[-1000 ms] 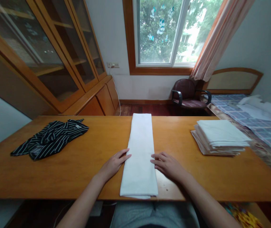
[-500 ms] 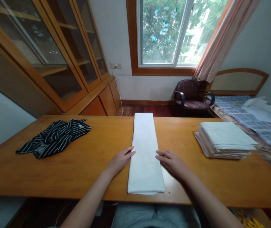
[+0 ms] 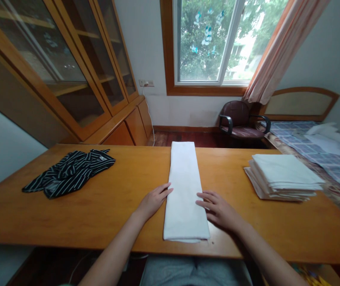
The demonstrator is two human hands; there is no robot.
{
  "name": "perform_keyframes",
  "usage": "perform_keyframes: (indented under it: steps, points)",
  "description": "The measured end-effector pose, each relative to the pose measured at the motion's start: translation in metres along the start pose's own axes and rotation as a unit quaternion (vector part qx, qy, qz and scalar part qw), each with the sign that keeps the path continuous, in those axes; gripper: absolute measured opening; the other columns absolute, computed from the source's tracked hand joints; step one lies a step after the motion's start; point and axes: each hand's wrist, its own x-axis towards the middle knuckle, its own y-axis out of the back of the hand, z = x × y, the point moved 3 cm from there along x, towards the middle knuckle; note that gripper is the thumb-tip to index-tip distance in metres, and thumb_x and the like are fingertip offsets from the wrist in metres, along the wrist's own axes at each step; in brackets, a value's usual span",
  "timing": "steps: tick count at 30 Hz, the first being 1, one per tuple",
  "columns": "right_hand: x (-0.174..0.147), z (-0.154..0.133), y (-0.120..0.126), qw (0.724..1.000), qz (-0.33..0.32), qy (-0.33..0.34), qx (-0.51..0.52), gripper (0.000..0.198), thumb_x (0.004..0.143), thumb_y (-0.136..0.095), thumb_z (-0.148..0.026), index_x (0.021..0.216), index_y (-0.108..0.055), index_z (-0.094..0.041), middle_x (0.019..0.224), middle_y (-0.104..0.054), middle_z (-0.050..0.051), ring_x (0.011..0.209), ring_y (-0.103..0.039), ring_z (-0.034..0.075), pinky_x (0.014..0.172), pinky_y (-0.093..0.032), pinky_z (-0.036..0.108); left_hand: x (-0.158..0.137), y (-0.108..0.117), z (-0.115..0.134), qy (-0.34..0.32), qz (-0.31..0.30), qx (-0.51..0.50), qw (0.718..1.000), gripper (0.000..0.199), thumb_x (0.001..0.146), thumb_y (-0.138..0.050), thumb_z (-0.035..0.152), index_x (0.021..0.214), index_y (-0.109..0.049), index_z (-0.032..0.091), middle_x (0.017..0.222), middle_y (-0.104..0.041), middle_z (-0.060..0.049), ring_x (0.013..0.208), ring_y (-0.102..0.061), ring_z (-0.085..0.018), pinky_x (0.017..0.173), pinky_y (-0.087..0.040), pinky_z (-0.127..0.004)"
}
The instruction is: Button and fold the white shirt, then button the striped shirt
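Observation:
A white cloth (image 3: 184, 190), folded into a long narrow strip, lies lengthwise in front of me on the wooden table. My left hand (image 3: 153, 200) rests at its left edge, with outstretched fingertips touching the border. At the right edge, my right hand (image 3: 219, 208) has its fingers spread, and the fingertips lie over the cloth's margin. Neither hand grasps the fabric. Layered folds show at the strip's near end.
On the right of the table (image 3: 134, 174) sits a stack of folded white cloths (image 3: 286, 174). A crumpled black striped garment (image 3: 71, 171) lies at the left. Beyond are a glass-fronted cabinet (image 3: 98, 107), an armchair (image 3: 238, 119) and a bed (image 3: 313, 139).
The strip of cloth has shifted slightly to the right, my left hand moving along with it. My right hand has come a little nearer to me, its fingers more spread.

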Motion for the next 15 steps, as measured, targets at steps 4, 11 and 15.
perform_keyframes:
  steps: [4,11,15]
  points:
    - [-0.003,-0.005,-0.001,0.999,-0.001,0.024,-0.036,0.038,0.093,-0.059,-0.028,0.131,-0.061,-0.026,0.139,-0.058,0.010,0.132,-0.045,0.029,0.106,-0.046,0.050,-0.001,0.010,0.009,-0.044,-0.014,-0.011,0.999,0.038,0.098,-0.048,0.015,0.129,-0.063,0.030,0.142,-0.056,-0.004,0.125,-0.058,-0.018,0.104,-0.052,-0.036]
    - [-0.003,-0.004,-0.003,0.998,0.000,0.020,-0.056,0.033,0.094,-0.058,-0.025,0.127,-0.064,-0.025,0.136,-0.060,0.009,0.131,-0.047,0.028,0.106,-0.047,0.049,-0.016,0.029,0.028,-0.072,-0.066,-0.017,0.995,0.033,0.097,-0.053,0.021,0.128,-0.062,0.030,0.143,-0.055,-0.004,0.130,-0.054,-0.019,0.112,-0.045,-0.042]
    - [-0.004,-0.002,-0.006,0.999,0.006,0.012,-0.045,0.034,0.094,-0.058,-0.024,0.127,-0.064,-0.026,0.136,-0.061,0.009,0.129,-0.048,0.028,0.104,-0.048,0.049,-0.024,0.036,0.039,-0.097,-0.097,-0.022,0.990,0.039,0.095,-0.058,0.026,0.134,-0.057,0.029,0.145,-0.053,-0.007,0.132,-0.051,-0.022,0.113,-0.042,-0.046]
